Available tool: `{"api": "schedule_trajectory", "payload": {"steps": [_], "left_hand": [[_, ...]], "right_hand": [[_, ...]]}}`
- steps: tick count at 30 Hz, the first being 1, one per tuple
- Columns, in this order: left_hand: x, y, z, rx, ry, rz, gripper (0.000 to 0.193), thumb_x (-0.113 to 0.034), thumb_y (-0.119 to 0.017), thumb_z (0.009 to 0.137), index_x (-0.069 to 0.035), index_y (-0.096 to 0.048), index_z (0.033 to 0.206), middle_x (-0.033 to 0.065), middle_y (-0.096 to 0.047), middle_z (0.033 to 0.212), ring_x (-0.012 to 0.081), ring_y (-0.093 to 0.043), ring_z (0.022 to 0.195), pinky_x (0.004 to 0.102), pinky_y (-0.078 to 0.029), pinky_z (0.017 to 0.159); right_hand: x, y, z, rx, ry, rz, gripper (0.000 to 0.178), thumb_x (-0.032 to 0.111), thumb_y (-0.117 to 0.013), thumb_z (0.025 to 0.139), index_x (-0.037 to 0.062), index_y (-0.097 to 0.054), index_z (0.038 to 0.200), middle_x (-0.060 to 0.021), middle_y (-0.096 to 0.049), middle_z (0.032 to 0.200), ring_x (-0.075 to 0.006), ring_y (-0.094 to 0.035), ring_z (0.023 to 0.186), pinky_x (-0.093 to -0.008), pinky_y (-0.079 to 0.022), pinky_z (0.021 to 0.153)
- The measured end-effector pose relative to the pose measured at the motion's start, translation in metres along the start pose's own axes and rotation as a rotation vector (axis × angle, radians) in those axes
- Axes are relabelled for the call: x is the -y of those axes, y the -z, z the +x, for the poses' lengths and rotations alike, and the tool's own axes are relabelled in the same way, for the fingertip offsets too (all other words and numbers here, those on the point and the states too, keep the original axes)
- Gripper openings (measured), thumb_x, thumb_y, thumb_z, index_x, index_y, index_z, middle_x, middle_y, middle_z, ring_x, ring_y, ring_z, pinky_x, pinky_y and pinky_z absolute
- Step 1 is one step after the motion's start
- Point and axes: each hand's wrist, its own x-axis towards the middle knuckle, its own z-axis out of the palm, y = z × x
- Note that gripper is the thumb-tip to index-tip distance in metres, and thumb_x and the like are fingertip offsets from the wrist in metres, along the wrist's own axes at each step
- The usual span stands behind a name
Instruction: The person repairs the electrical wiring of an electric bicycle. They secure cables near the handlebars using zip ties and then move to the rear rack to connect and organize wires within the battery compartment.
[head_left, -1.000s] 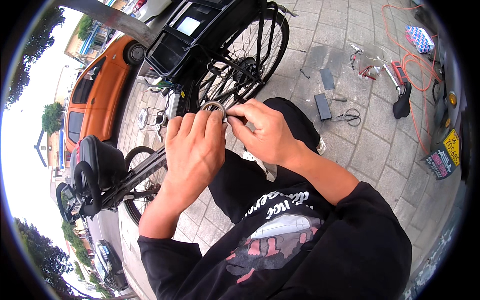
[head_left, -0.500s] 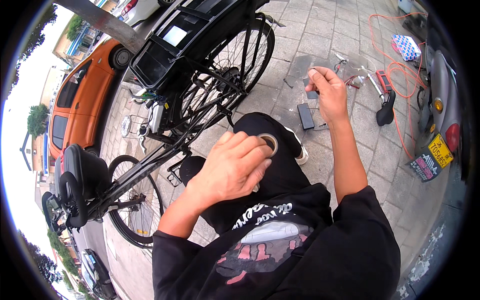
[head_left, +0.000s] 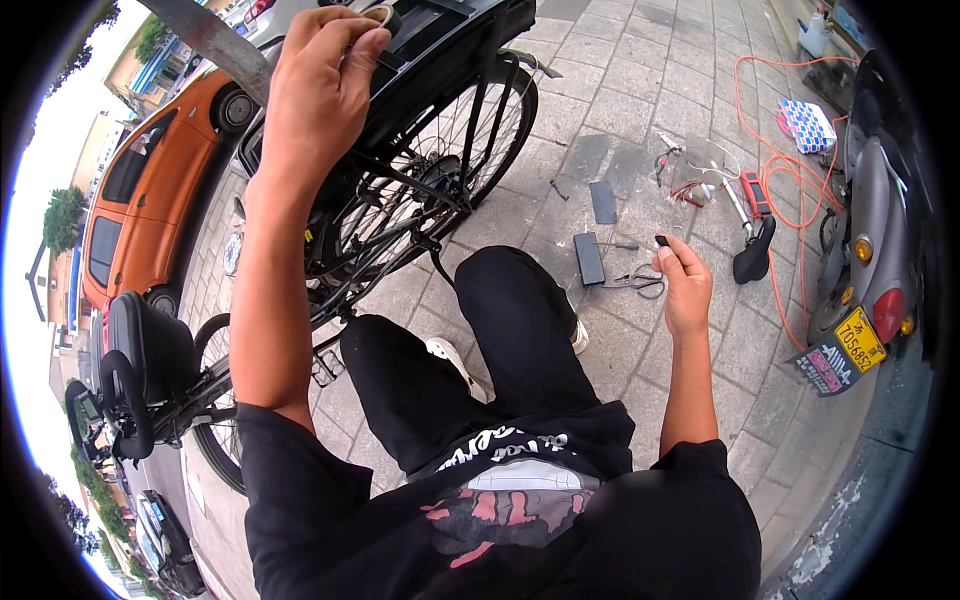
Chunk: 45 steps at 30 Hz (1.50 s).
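My left hand (head_left: 330,85) is raised at the upper left over the black rear rack (head_left: 430,50) of a bicycle. Its fingertips grip a roll of tape (head_left: 380,15), dark outside with a tan core. Lower right, above the paving, my right hand (head_left: 688,290) pinches a small black piece (head_left: 661,241), possibly tape. Close to that hand, a pair of scissors (head_left: 640,282) lies on the ground beside a black rectangular box (head_left: 590,260). A flat dark grey rectangle (head_left: 604,202) rests just beyond the box.
Wires and small parts (head_left: 690,175), a red device (head_left: 755,195) and a seatpost with a black saddle (head_left: 753,255) lie at right. An orange hose (head_left: 790,190) loops near a patterned pack (head_left: 808,127). A grey scooter (head_left: 880,240) borders the right; an orange car (head_left: 150,190) stands left.
My left hand has moved up and left with the tape roll, from over my lap to the rack. My right hand has come down and slightly right, uncovering the scissors.
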Motion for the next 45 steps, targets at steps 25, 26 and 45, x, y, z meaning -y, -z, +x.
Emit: {"api": "schedule_trajectory", "payload": {"steps": [25,26,45], "left_hand": [[-0.002,0.074,-0.212,-0.929,0.448,-0.522,0.027,-0.001,-0.061,0.109,0.006,-0.063,0.135,0.0099,-0.072,0.103,0.0156,-0.07,0.092,0.0303,-0.058,0.089],[0.006,0.076,-0.227,-0.992,0.53,-0.507,0.027,-0.005,-0.059,0.11,0.004,-0.063,0.135,0.0104,-0.073,0.102,0.0154,-0.069,0.089,0.0307,-0.057,0.088],[0.139,0.073,-0.212,-0.695,0.958,-1.063,0.055,-0.04,-0.065,0.11,-0.003,-0.06,0.151,0.008,-0.073,0.128,0.0158,-0.066,0.115,0.0309,-0.051,0.096]], "right_hand": [[0.094,-0.122,-0.026,0.375,0.204,-0.01,0.033,0.002,-0.066,0.105,-0.0074,-0.069,0.136,-0.0076,-0.073,0.116,-0.0128,-0.067,0.096,-0.0302,-0.056,0.09],[0.103,-0.135,-0.03,0.414,0.228,0.005,0.033,0.003,-0.067,0.105,-0.0069,-0.07,0.136,-0.007,-0.074,0.114,-0.0122,-0.068,0.097,-0.0292,-0.056,0.091],[0.209,-0.348,-0.086,0.892,0.708,-0.679,0.046,0.003,-0.078,0.097,-0.0037,-0.066,0.14,-0.0066,-0.071,0.103,-0.0145,-0.065,0.095,-0.031,-0.054,0.092]]}}
